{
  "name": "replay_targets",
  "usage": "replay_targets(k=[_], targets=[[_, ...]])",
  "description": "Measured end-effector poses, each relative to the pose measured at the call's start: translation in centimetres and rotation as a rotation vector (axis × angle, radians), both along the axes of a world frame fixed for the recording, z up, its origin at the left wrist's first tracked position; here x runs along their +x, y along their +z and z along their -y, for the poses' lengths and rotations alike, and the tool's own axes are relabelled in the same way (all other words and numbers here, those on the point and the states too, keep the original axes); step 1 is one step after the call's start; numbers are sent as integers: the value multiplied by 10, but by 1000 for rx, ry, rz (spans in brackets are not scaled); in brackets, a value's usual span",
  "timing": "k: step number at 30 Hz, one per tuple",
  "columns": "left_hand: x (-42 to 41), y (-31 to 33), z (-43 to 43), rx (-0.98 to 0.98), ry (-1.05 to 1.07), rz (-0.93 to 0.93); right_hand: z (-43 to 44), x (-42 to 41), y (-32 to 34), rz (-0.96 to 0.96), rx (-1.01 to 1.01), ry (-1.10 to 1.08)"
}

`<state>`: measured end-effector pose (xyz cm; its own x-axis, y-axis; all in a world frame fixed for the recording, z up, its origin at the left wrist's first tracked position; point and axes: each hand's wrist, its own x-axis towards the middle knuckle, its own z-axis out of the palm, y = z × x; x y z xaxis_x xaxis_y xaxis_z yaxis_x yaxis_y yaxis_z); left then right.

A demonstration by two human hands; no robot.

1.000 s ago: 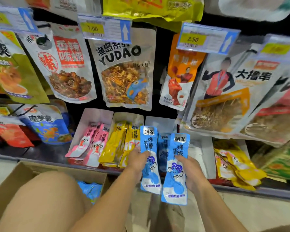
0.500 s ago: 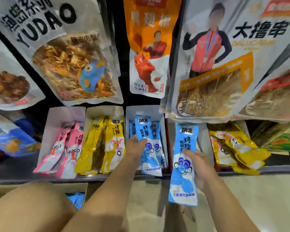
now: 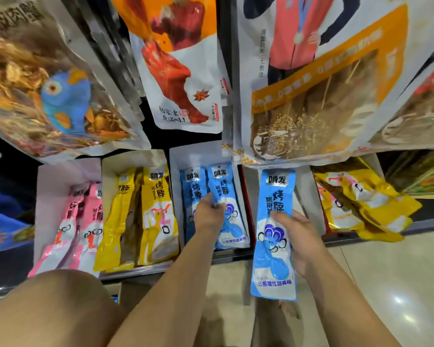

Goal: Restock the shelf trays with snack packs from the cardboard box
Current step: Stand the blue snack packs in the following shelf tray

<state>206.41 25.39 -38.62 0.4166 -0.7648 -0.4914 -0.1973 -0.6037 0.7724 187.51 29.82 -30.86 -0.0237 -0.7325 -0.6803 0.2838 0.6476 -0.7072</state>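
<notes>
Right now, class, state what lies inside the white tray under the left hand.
The white tray holds a blue pack beside a second blue pack, which the left hand grips, covering its middle. Anything beneath them is hidden. The right hand's third blue pack is outside.

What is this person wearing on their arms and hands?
Nothing that shows. No sleeve reaches the left arm or right arm in this view. The left hand and right hand have no gloves, and I see no watch, band or ring.
</notes>
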Motion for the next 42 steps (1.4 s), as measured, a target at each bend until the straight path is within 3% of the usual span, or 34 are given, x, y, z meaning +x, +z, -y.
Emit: replay_targets(k=[3, 8, 12, 17, 25, 33, 42], targets=[[1, -3, 0, -19, -75, 159, 0, 1, -2, 0, 9, 1], [12, 7, -6, -83, -111, 254, 3, 3, 0, 10, -1, 10], [31, 25, -17, -162, -55, 274, 7, 13, 2, 38, -16, 10], [70, 34, -36, -299, 13, 475, 15, 44, 0, 107, 7, 24], [106, 34, -44, -206, -12, 318, 33, 108, -18, 45, -86, 212], [119, 21, -38, -173, -17, 242, 58, 154, -46, -105, -143, 233], [118, 22, -36, -146, 11, 139, 53, 179, -71, -508, -222, 463]])
